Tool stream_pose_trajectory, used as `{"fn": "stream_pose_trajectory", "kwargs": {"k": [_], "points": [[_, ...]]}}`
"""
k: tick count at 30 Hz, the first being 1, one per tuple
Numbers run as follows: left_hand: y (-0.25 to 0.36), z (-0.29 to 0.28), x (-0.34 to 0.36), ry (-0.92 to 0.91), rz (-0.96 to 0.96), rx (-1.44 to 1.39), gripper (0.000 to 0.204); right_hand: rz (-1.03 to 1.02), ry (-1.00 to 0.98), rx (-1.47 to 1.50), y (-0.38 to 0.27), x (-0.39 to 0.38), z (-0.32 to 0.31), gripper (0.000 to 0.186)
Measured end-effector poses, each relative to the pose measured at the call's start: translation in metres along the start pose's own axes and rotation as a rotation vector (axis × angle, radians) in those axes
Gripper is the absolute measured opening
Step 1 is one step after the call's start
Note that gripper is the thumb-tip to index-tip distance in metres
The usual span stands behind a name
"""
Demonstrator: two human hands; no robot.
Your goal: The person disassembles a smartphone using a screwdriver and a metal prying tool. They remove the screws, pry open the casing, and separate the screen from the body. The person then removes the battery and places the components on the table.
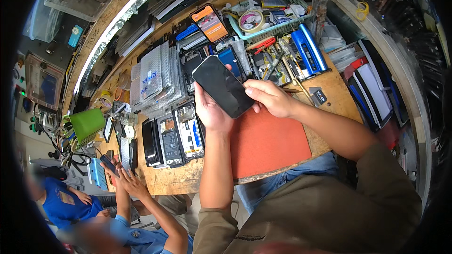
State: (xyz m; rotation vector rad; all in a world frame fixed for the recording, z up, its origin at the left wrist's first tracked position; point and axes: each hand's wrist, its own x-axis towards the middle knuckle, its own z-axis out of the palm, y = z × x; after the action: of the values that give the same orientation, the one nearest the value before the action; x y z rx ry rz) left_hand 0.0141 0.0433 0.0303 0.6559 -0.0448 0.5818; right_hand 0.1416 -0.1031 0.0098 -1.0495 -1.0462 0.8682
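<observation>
A black smartphone [222,86] with a dark screen is held tilted over the bench. My left hand [213,109] cradles it from the left and below, with the thumb along its side and a fingertip showing past the far edge. At its right edge my right hand [272,98] grips it, thumb on the rim and fingers partly hidden underneath. Below both hands lies a red-orange mat [270,146]. Opened phones with bare batteries and boards [170,138] lie left of my left forearm.
A lit phone [210,23] leans at the back. Beside it stands a teal basket [282,24] of tape and scraps. Bubble-wrapped packs [153,77] are stacked left; tools [278,61] and a blue case [307,51] lie right. Another person's hands [129,181] hold a phone at lower left.
</observation>
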Motion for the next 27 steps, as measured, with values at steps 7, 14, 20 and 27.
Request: {"fn": "stream_pose_trajectory", "kwargs": {"k": [7,14,20,27], "points": [[0.003,0.015,-0.005,-0.059,-0.026,-0.075,0.073,0.065,-0.046,-0.013,-0.024,-0.01,0.013,0.036],[-0.001,0.015,-0.008,-0.091,0.053,-0.065,0.073,0.018,-0.067,-0.073,-0.026,-0.015,0.014,0.032],[0.004,0.016,-0.011,0.03,0.131,0.028,0.063,-0.107,0.016,-0.21,-0.032,-0.017,0.019,0.027],[0.004,0.017,-0.005,0.269,0.205,0.229,0.045,-0.154,0.064,-0.276,-0.025,-0.017,0.016,0.019]]}}
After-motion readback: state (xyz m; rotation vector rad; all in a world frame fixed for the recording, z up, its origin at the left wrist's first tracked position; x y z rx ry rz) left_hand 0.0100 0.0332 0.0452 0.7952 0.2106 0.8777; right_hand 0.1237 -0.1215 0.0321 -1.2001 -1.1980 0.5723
